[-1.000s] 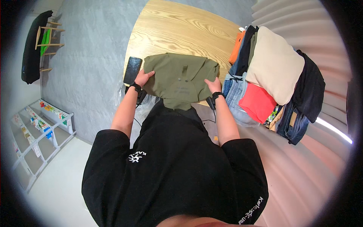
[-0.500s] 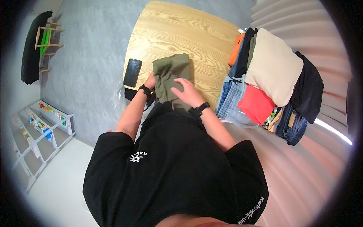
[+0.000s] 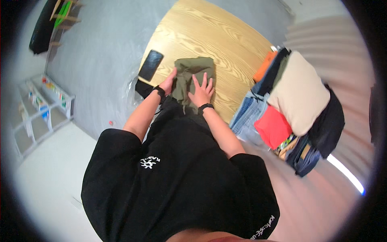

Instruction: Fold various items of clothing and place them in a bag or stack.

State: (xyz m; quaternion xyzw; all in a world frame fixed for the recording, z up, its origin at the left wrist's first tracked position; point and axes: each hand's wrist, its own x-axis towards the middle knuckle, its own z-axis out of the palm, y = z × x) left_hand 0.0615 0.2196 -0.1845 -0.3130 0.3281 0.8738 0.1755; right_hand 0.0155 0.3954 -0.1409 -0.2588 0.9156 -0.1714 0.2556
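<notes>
An olive-green garment [image 3: 196, 64], folded into a rough rectangle with creases, lies at the table's near edge, its lower end hanging toward my body. On its left side rests my left hand [image 3: 167, 83], fingers stretched along the edge and partly hidden. My right hand [image 3: 202, 90] presses flat on top of the cloth, fingers spread wide. A dark phone [image 3: 151, 65] lies on the table just left of the garment.
On the wooden table [image 3: 209, 28], folded clothes pile up at the right: a beige garment [image 3: 300, 92], a red one [image 3: 273, 127], jeans [image 3: 248, 115] and black cloth [image 3: 328, 121]. A black item [image 3: 143, 88] sits below the phone. White shelving [image 3: 48, 117] stands far left.
My right hand has come down from above the garment and spread flat on it. More of my left hand shows at the garment's edge. The whole view has tilted.
</notes>
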